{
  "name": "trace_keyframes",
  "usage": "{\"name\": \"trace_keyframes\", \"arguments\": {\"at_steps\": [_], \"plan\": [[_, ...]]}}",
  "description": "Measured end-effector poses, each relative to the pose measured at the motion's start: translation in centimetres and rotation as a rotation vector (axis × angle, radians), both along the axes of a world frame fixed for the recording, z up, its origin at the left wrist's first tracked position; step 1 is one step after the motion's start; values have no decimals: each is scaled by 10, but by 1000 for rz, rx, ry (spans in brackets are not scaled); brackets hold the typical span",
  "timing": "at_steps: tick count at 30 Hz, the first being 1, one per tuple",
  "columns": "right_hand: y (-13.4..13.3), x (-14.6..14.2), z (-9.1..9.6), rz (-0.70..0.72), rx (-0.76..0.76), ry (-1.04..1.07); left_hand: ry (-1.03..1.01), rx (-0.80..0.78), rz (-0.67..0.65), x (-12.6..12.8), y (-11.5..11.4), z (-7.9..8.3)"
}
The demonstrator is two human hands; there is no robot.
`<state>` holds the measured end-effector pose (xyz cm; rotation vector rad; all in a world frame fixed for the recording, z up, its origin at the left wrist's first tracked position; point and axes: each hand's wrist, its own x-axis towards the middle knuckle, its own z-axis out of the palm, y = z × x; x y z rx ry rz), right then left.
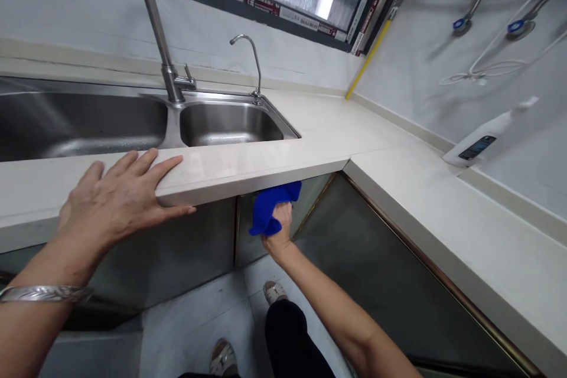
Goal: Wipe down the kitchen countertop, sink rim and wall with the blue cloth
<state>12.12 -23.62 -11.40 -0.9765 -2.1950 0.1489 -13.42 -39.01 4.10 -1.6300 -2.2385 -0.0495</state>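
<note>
My left hand (119,192) lies spread on the front edge of the white countertop (319,118), its thumb against the counter's front face. In my right hand (282,227) is a bunched blue cloth (268,207). That hand is below the counter's edge, with the cloth against the upper part of a glassy cabinet door (305,207) near the inner corner. Some of the right hand's fingers are hidden by the cloth.
Behind my left hand is a double steel sink (175,124) with a tall faucet (170,80) and a small thin tap (257,71). A white bottle (489,133) leans against the right wall. A yellow pipe (370,56) rises at the back corner.
</note>
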Motion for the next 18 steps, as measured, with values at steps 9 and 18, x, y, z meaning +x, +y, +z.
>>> {"name": "trace_keyframes", "arguments": {"at_steps": [9, 18], "plan": [[-59, -55, 23, 97, 124, -271, -25, -41, 40, 0, 1, 2], [-12, -9, 30, 269, 230, -333, -24, -75, 50, 3, -1, 10]]}}
